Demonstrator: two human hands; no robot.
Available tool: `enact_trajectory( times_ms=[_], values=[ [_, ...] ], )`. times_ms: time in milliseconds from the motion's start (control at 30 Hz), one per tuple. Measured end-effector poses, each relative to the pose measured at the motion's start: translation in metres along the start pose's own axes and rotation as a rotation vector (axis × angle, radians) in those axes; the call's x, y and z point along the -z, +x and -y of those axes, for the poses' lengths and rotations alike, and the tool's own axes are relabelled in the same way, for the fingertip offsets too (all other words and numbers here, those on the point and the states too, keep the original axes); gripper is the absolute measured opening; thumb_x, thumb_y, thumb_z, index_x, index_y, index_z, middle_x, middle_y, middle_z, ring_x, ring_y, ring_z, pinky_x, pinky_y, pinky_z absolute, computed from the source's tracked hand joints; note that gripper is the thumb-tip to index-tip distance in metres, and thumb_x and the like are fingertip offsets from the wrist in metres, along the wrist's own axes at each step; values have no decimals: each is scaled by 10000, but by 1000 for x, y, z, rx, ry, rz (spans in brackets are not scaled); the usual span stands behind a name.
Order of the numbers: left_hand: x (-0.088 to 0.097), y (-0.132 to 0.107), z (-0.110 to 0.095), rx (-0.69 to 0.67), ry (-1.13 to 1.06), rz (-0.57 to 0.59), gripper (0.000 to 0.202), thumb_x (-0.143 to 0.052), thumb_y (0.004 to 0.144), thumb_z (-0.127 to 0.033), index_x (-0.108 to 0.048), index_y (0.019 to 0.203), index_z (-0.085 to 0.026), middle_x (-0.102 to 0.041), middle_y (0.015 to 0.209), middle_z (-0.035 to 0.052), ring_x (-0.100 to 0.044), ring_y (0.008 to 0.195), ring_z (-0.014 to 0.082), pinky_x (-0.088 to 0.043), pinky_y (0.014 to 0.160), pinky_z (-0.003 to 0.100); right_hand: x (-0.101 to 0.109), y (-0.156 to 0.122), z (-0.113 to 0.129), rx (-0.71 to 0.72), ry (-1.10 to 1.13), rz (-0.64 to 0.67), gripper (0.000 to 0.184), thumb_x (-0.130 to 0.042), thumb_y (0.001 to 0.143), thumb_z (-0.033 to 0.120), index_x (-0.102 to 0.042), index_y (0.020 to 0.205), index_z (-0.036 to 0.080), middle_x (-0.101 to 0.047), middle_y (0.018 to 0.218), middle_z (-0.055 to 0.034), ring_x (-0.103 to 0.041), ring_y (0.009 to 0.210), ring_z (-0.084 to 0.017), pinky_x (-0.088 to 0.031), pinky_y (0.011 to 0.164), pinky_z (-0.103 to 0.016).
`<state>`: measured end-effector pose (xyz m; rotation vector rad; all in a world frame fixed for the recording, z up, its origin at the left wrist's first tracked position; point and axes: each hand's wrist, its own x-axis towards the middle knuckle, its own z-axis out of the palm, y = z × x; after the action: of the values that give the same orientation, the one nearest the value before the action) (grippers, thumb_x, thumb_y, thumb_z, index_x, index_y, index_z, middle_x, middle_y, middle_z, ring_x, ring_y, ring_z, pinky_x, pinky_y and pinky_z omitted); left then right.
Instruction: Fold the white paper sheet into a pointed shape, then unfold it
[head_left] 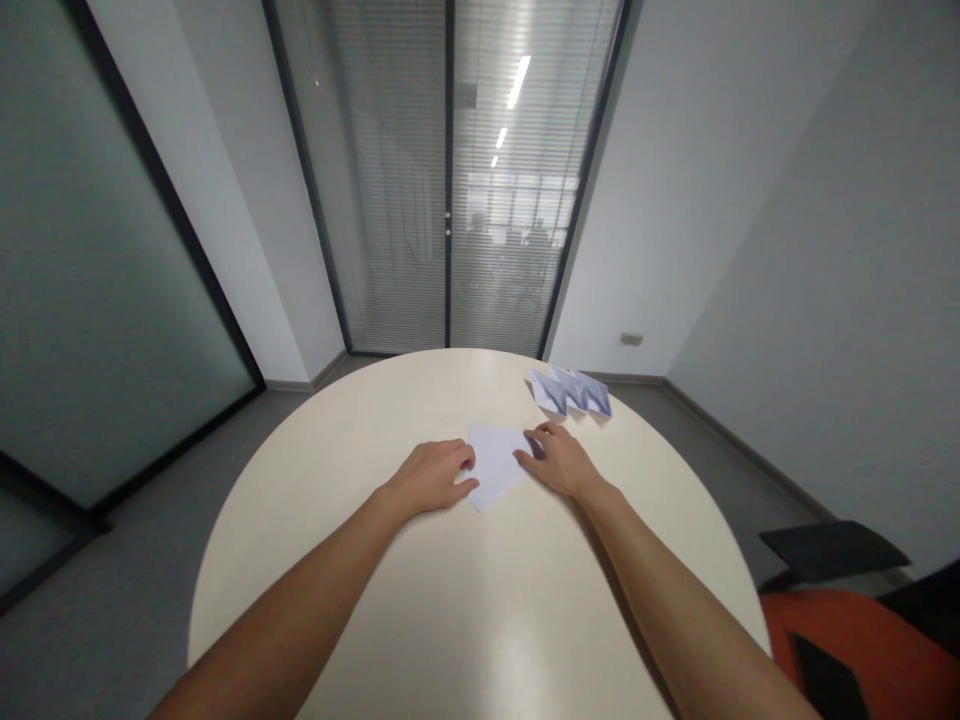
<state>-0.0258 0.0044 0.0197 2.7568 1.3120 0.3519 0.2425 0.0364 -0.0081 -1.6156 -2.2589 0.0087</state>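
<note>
A small white sheet of paper point(495, 465) lies on the round table, its lower edge slanting to a corner near me. At its left edge, my left hand point(435, 475) has curled fingers and a thumb resting on the paper, with a small gap between thumb and forefinger. On the opposite side, my right hand point(559, 460) holds the paper's right edge between thumb and fingers; a shaded bit shows in that grip. How firmly the left fingers grip is hard to see.
Several folded paper pieces point(571, 392) stand in a row at the table's far right. The pale round table point(420, 620) fills the foreground. A red chair with black armrests point(862, 640) sits at the lower right. Beyond the table is a glass partition with blinds point(397, 180).
</note>
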Motion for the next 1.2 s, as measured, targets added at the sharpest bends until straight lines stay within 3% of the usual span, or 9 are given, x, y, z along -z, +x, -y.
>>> enact_trajectory(
  times_ms=[233,467,633,733,1067,1200],
  values=[
    [-2,5,3,73,118,-7,241,-496,965,-280,-728,981,-213,-735,1031,63,-665,987,232,-494,844,346,-2,0,-3,102,-17,-5,356,-578,926,427,-703,1128,162,-646,1322,-140,-569,1216,-304,-415,1044,-410],
    [2,4,-8,138,162,31,431,-592,869,-587,-722,974,-189,-734,991,116,-651,996,312,-521,804,404,2,-2,2,109,-55,11,364,-546,945,459,-693,1105,166,-653,1313,-142,-573,1217,-308,-431,1026,-410],
    [-2,5,-5,125,192,15,295,-522,944,-407,-699,1015,-181,-731,1029,115,-635,1028,296,-524,819,398,2,-2,2,140,-50,16,372,-550,937,483,-701,1042,159,-637,1328,-163,-563,1249,-313,-438,1030,-410],
    [-4,5,-3,124,193,13,300,-523,949,-409,-686,1047,-178,-726,1046,117,-630,1034,292,-525,823,389,2,-2,3,179,-39,19,368,-561,928,495,-704,972,159,-635,1327,-172,-565,1247,-320,-444,1029,-412],
    [-2,7,-6,152,187,24,263,-473,965,-306,-681,1046,-166,-718,1025,139,-631,1040,289,-524,824,398,-2,-2,2,182,29,40,505,-573,923,497,-656,1278,147,-597,1390,-179,-546,1286,-330,-423,1077,-461],
    [-5,6,-3,140,160,11,317,-522,948,-434,-678,1070,-187,-720,1040,130,-628,1033,301,-516,851,415,-3,-1,-4,191,86,46,464,-584,929,437,-653,1314,187,-616,1377,-150,-555,1281,-307,-426,1080,-452]
  ],
)
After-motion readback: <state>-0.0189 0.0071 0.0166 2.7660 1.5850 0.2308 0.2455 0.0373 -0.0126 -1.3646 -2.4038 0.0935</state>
